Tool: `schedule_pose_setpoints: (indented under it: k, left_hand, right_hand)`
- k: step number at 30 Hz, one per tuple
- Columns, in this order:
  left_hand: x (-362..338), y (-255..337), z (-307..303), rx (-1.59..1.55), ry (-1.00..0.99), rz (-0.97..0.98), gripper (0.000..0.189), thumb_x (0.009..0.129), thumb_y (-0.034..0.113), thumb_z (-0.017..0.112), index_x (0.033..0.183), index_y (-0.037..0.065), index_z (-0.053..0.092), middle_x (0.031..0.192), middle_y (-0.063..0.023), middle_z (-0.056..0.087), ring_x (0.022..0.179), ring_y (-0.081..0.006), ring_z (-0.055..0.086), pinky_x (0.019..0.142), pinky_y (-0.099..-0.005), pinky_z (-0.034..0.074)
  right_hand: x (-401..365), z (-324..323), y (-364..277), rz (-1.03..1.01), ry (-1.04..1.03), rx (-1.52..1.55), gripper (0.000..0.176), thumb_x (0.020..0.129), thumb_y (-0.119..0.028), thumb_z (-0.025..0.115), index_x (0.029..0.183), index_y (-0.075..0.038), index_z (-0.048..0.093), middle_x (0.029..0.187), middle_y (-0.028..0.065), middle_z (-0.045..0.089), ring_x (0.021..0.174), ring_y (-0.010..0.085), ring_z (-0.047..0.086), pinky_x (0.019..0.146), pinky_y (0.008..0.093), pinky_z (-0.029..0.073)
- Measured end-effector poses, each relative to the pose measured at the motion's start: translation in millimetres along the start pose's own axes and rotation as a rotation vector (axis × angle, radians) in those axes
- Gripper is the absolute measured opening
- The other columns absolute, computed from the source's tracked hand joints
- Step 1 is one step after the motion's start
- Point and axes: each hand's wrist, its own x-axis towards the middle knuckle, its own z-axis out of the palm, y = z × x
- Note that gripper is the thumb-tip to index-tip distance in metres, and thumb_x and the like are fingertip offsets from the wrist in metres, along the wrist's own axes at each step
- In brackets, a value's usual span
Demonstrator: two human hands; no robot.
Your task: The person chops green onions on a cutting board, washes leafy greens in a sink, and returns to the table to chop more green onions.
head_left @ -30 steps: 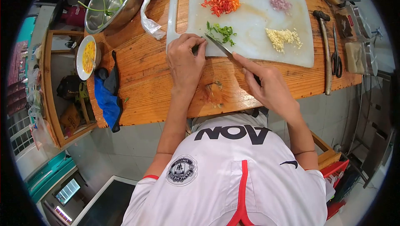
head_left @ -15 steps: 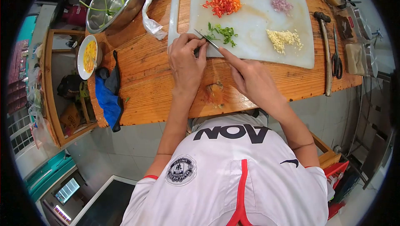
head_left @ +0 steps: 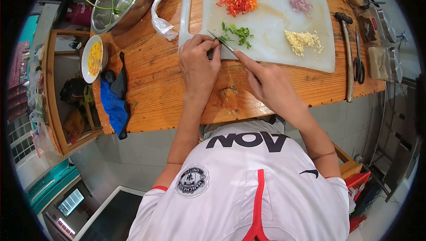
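Observation:
My right hand grips a knife, its index finger stretched along the back of the blade. The blade slants across the near edge of a white cutting board, its tip close to my left fingertips. My left hand is closed at the board's near left edge, pressing on green herbs that its fingers mostly hide. Chopped green herbs lie just beyond the blade. Farther along the board sit chopped red chillies, minced purple shallot and minced garlic.
At the left stand a metal bowl with green stalks, a plastic bag and a white dish of yellow liquid. A blue-black cloth hangs over the table edge. A hammer and scissors lie right of the board.
Both hands and the knife keep nearly the same place. The view shifts very slightly; the food piles look unchanged.

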Motion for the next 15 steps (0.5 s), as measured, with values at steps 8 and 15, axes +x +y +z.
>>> schedule_pose_setpoints:
  k: [8,15]
  left_hand:
    - [0,0,-4,-0.015,0.012,-0.016,0.01,0.079,0.009,0.077,0.088,0.004,0.078,0.092,-0.0074,0.073,0.087,-0.0274,0.069,0.083,-0.0383,0.051]
    - [0,-1,-5,0.016,0.004,0.013,0.009,0.079,0.008,0.077,0.087,0.003,0.077,0.092,-0.0077,0.073,0.087,-0.0282,0.068,0.081,-0.0383,0.051]
  right_hand:
    - [-22,-30,-4,0.093,-0.116,0.002,0.046,0.092,-0.004,0.056,0.138,-0.004,0.056,0.072,0.0249,0.063,0.064,0.0409,0.062,0.062,0.0501,0.048]
    - [-9,-16,0,-0.028,0.002,0.021,0.046,0.091,-0.005,0.058,0.137,-0.004,0.057,0.069,0.0242,0.062,0.063,0.0396,0.062,0.062,0.0494,0.05]
